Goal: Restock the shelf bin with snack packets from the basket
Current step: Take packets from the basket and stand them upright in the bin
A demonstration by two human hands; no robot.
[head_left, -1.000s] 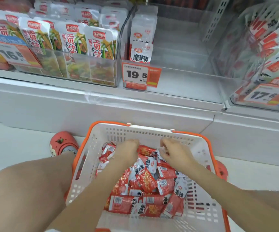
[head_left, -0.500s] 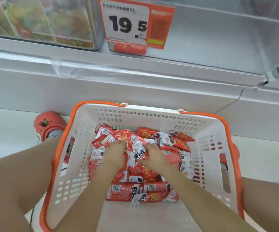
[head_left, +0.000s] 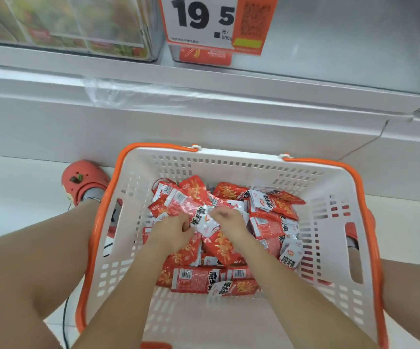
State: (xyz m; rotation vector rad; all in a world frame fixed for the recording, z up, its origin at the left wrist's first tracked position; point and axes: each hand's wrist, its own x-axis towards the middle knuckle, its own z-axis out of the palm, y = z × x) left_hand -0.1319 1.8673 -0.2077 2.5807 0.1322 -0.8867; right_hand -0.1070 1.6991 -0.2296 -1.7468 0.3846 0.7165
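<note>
Red packets (head_left: 205,220) amid hands (head_left: 172,231), mid-basket (head_left: 231,157).

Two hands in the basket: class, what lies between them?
In the head view, a crumpled red and white snack packet lies between the left hand and the right hand, both gripping it above the packet pile in the basket.

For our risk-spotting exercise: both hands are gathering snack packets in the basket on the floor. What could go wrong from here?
1. The left hand and right hand bunch several slippery snack packets together; some may slip out on the lift to the shelf.
2. The basket sits tight between the person's legs, so rising could knock or tip it.
</note>
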